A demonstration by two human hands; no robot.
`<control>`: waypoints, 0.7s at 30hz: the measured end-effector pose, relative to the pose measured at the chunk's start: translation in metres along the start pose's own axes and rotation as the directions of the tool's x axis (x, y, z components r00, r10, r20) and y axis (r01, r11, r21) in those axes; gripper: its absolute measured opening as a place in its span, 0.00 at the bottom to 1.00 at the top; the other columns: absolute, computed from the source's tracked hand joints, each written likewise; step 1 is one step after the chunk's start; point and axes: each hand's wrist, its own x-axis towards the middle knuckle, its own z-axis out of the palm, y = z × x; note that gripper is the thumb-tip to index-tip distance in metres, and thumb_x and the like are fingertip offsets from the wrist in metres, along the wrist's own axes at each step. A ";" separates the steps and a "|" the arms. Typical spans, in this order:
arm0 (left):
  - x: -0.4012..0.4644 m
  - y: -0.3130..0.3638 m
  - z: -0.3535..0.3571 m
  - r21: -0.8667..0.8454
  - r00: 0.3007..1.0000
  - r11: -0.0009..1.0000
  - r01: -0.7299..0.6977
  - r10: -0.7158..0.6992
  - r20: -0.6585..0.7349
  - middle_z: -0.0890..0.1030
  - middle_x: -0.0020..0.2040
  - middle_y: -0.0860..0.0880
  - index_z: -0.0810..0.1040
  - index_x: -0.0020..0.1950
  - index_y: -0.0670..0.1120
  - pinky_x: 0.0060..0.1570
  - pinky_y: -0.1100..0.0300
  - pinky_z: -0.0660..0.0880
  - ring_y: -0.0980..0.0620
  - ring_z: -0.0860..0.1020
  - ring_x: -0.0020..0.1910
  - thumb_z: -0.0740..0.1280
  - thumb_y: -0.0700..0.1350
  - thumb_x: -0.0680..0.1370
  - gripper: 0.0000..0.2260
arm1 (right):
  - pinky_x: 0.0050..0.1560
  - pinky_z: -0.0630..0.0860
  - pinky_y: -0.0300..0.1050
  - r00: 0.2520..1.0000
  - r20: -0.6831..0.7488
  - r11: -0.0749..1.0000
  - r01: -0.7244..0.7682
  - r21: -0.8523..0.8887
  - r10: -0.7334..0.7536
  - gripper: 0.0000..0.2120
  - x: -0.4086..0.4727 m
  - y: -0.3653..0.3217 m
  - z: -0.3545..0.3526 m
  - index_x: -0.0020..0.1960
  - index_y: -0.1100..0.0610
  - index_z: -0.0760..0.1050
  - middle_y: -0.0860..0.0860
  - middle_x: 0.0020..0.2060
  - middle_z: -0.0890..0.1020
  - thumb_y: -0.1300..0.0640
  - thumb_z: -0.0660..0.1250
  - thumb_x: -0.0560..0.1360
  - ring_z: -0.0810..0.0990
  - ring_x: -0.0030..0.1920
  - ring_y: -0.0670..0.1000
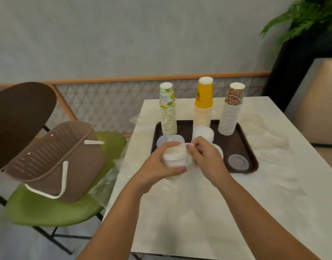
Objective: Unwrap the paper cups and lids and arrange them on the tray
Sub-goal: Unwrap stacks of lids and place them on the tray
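The stack of white lids (175, 162) sits between both hands, held just above the near edge of the brown tray (252, 158). The left hand (159, 166) wraps it from the left, thumb under and fingers over the top; the right hand (204, 156) pinches at its right side, where thin clear wrap seems to cling, though the blur makes that hard to confirm. I'd judge these lids very light and thin, a bit springy, and slick against each other, so the stack could fan out or slide if squeezed off-centre. Best held round its edge as the left grip does, while the other peels film.

Behind it on the tray lie loose clear lids (238, 162) and another white lid stack (203, 135). Farther back stand three cup towers: green-printed (168, 113), yellow (203, 106) and leopard-patterned (231, 111). Crumpled plastic wrap (274, 147) lies on the table (199, 212) right of the tray. To the left, a brown basket (54, 160) rests on a green chair (48, 209).
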 end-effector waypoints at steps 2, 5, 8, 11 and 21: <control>-0.004 -0.005 -0.015 0.240 0.998 0.970 -0.049 0.056 -0.021 0.72 0.63 0.56 0.71 0.64 0.61 0.57 0.59 0.75 0.56 0.72 0.62 0.80 0.53 0.59 0.35 | 0.36 0.70 0.42 0.997 0.074 1.000 -0.006 -0.018 0.007 0.07 0.005 -0.009 0.017 0.43 0.57 0.71 0.51 0.30 0.74 0.56 0.64 0.78 0.72 0.31 0.46; -0.006 -0.008 -0.026 0.398 0.980 0.898 -0.186 0.198 0.012 0.72 0.59 0.63 0.67 0.61 0.63 0.58 0.70 0.68 0.65 0.70 0.60 0.80 0.48 0.62 0.34 | 0.40 0.74 0.44 0.981 0.193 0.994 0.011 -0.110 0.010 0.07 0.009 -0.022 0.043 0.41 0.51 0.70 0.51 0.32 0.77 0.54 0.64 0.78 0.75 0.32 0.47; -0.005 -0.019 -0.036 0.391 0.980 0.907 -0.156 0.193 -0.057 0.78 0.49 0.62 0.70 0.50 0.63 0.44 0.74 0.70 0.66 0.76 0.48 0.79 0.45 0.65 0.24 | 0.39 0.73 0.41 0.972 0.234 0.989 0.028 -0.146 0.007 0.07 0.012 -0.033 0.064 0.41 0.51 0.71 0.58 0.35 0.80 0.54 0.66 0.77 0.77 0.36 0.52; -0.006 -0.036 -0.054 0.378 0.983 0.921 -0.099 0.151 -0.109 0.79 0.49 0.55 0.73 0.50 0.59 0.45 0.67 0.72 0.57 0.77 0.48 0.78 0.45 0.66 0.20 | 0.30 0.65 0.32 0.960 0.279 0.983 0.067 -0.172 -0.017 0.06 0.019 -0.043 0.070 0.41 0.52 0.74 0.49 0.26 0.74 0.54 0.69 0.75 0.71 0.28 0.43; -0.011 -0.068 -0.097 0.399 0.987 0.908 -0.126 0.156 -0.044 0.77 0.46 0.52 0.77 0.50 0.55 0.51 0.51 0.73 0.51 0.76 0.49 0.71 0.56 0.60 0.19 | 0.31 0.65 0.27 0.919 0.392 0.984 0.031 -0.176 0.041 0.06 0.034 -0.054 0.060 0.46 0.53 0.79 0.30 0.24 0.73 0.57 0.74 0.70 0.72 0.30 0.33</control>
